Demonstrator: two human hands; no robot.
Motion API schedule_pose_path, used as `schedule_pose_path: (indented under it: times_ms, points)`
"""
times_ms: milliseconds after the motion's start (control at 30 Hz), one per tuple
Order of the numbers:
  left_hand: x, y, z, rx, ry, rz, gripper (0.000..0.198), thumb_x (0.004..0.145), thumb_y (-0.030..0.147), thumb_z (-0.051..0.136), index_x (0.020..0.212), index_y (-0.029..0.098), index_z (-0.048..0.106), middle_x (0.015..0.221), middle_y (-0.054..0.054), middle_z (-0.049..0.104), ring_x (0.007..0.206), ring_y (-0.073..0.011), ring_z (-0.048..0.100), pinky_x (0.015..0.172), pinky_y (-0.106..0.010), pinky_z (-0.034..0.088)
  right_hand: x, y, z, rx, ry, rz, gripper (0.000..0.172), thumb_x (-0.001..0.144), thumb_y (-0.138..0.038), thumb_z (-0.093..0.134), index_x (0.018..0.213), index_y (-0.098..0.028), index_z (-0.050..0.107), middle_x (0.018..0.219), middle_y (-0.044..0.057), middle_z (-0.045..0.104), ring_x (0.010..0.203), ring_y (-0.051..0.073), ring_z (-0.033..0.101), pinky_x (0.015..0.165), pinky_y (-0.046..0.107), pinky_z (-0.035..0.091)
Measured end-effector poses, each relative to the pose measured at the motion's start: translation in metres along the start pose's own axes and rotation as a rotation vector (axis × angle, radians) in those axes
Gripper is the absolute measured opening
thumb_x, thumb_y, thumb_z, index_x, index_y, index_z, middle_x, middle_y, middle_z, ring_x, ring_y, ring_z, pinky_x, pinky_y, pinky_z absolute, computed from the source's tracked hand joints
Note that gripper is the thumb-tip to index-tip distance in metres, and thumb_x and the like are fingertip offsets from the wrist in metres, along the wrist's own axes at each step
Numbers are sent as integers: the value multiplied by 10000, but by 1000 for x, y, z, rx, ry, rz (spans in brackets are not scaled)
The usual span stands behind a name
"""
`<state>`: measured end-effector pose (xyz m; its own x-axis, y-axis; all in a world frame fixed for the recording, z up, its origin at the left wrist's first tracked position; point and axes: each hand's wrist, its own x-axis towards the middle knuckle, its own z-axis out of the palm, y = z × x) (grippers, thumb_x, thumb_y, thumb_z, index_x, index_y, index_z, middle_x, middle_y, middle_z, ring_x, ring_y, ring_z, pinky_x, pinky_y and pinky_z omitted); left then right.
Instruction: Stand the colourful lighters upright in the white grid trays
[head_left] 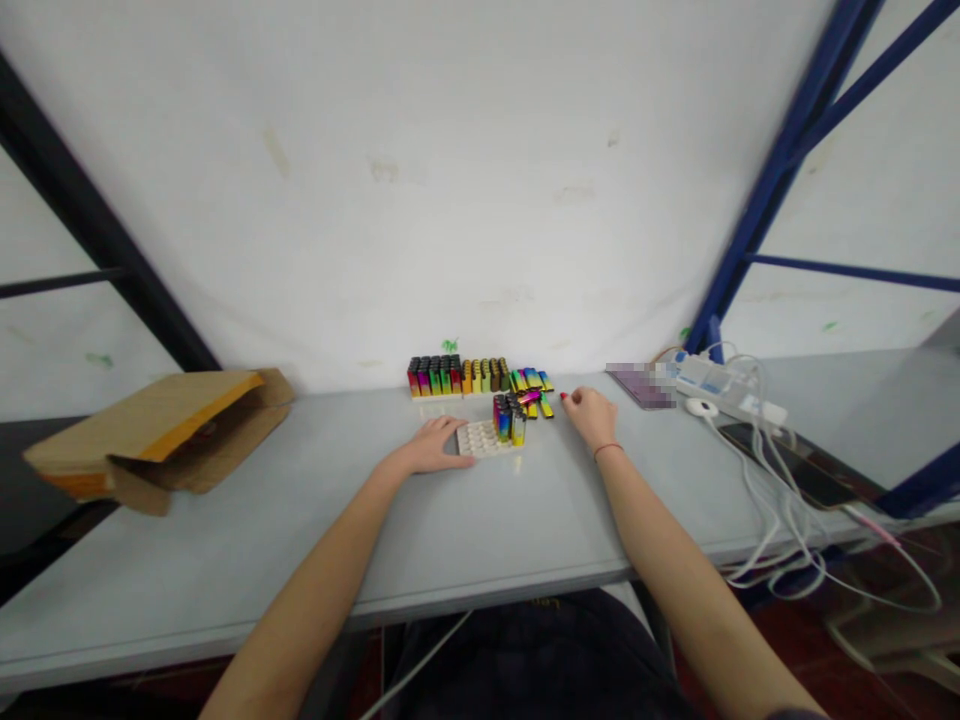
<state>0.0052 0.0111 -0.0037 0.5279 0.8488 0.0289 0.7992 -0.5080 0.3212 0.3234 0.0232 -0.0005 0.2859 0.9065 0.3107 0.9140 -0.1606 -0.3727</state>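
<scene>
At mid-length of the counter [480, 545], nearer its back edge: white tray [474, 440] with rows of holes, lying flat.
Upright lighters [504, 424]: a small cluster standing in the tray's right part, dark tops up; the holes toward its left end are unfilled.
Left hand [435, 447]: fingers grasping the tray's left end, the thumb along the side that faces the counter's front edge.
Right hand [595, 416]: well to the right of the tray, fingers curled together with a small red spot at the tips; I cannot tell whether they grip anything.
Loose lighters [534, 380]: multicoloured, lying in a heap behind the tray and to its right, near the back edge.
Packed lighters [435, 376]: two upright blocks side by side along the back edge.
Counter's left end: open cardboard box [150, 410].
Counter's right end: power strip [709, 382] and dark-screened device [821, 485].
</scene>
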Motion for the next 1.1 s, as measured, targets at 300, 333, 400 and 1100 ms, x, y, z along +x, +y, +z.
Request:
schedule_pose_path:
  times_ms: [300, 333, 400, 1100]
  points:
    - [0, -2, 1, -5, -2, 1, 811, 716, 644, 607, 1359, 187, 416, 1309, -126, 453, 1231, -303, 413, 1068, -397, 305, 5, 11, 4, 97, -108, 46, 208, 795, -214, 517, 938, -130, 644, 956, 173, 667, 942, 272, 624, 782, 355, 447]
    - [0, -2, 1, -2, -3, 0, 808, 717, 642, 608, 1358, 188, 417, 1309, -125, 453, 1232, -303, 412, 1069, -398, 304, 6, 10, 3, 218, -87, 12, 186, 784, -221, 531, 931, -148, 618, 939, 142, 669, 925, 248, 624, 788, 343, 451]
    - [0, -2, 1, 3, -3, -2, 806, 717, 637, 610, 1357, 185, 418, 1306, -125, 455, 1231, -306, 413, 1068, -400, 304, 6, 4, 1, 530, -40, -48, 183, 778, -278, 541, 932, -180, 552, 935, 86, 654, 881, 199, 616, 777, 319, 468]
    - [0, -1, 0, 3, 2, -3, 801, 710, 618, 622, 1352, 180, 428, 1294, -125, 468, 1223, -308, 418, 1059, -398, 310, -10, -28, -3, 1530, -676, 320, 321, 848, -495, 487, 728, -199, 520, 571, -22, 554, 476, 94, 493, 439, 206, 369]
